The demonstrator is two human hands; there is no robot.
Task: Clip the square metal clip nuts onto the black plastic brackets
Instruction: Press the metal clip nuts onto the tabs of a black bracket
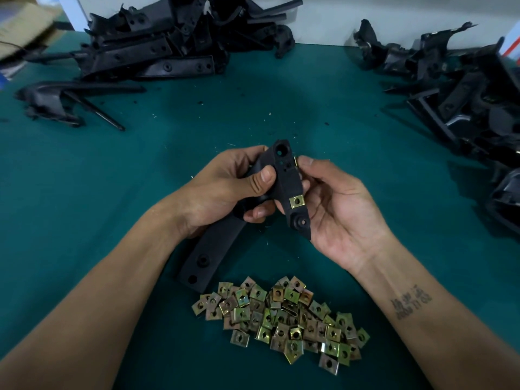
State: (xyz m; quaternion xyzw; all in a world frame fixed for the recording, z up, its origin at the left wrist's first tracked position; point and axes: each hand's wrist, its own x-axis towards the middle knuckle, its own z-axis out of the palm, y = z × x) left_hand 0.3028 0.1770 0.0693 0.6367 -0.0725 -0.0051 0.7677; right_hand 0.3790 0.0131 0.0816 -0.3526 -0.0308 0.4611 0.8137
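Head view: the black bracket [292, 190] sits above the green table [394, 170] — your left hand [233, 190] grips it, your right hand [337, 209] pinches a clip nut [296, 161] at its edge — loose nuts [284, 319] nearby.

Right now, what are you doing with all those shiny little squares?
A person is clipping metal clip nuts onto a black plastic bracket. The left hand grips the bracket while the right hand pushes a clip nut onto its upper edge. One fitted nut already sits lower on the bracket. A pile of loose nuts waits on the green table, with heaps of brackets at the back left and right.
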